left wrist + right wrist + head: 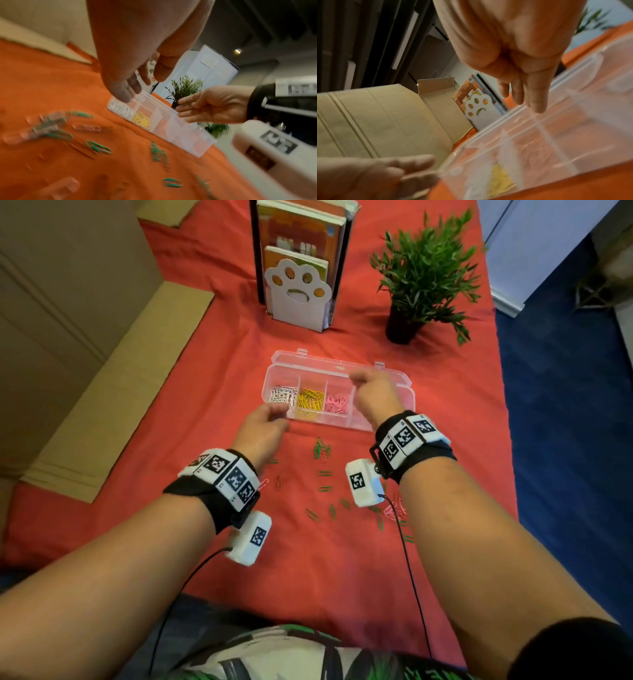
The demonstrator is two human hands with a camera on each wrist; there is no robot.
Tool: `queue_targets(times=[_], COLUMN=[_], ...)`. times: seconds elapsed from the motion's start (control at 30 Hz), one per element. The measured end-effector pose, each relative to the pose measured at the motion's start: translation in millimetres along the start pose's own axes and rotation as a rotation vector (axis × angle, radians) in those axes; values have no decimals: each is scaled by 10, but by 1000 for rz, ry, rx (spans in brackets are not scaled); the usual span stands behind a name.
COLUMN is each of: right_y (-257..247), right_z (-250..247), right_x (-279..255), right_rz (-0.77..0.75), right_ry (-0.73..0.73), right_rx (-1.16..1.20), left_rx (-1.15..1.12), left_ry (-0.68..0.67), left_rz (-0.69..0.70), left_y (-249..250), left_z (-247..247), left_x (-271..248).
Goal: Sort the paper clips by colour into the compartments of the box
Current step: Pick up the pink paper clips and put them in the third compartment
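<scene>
A clear compartment box (332, 422) lies open on the red cloth, with white clips (282, 397), yellow clips (310, 402) and pink clips (337, 404) in its three left compartments. My right hand (359, 381) hovers over the right-hand compartments with fingers straight (181, 108) and nothing seen in it. My left hand (279, 414) is at the box's near-left corner, fingers relaxed (142, 86) and holding nothing. Green clips (322, 448) lie scattered on the cloth in front of the box (188, 139), and a few loose pink clips (394, 510) lie under my right wrist.
A paw-shaped white bookend with books (298, 292) stands behind the box, and a potted plant (421, 275) at the back right. Cardboard (120, 364) lies along the left side. The cloth ends at the right above blue floor (565, 440).
</scene>
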State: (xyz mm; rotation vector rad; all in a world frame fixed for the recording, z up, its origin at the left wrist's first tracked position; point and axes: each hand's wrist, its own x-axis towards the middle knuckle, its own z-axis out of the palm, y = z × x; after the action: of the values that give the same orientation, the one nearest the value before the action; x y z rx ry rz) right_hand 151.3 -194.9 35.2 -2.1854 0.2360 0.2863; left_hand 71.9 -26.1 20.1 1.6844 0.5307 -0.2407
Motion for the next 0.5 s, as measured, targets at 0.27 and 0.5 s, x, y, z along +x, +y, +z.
queue_targets(times=[0.27, 0.5], right_y=[215, 277], right_z=[-127, 22], right_x=[-48, -41], right_rz=[-65, -9], right_ry=[-243, -277], right_rx=[-1060, -1058], left_rx=[651, 836], left_ry=[138, 9], left_rz=[247, 304], left_y=[64, 70], left_z=[-206, -228], left_x=[317, 555])
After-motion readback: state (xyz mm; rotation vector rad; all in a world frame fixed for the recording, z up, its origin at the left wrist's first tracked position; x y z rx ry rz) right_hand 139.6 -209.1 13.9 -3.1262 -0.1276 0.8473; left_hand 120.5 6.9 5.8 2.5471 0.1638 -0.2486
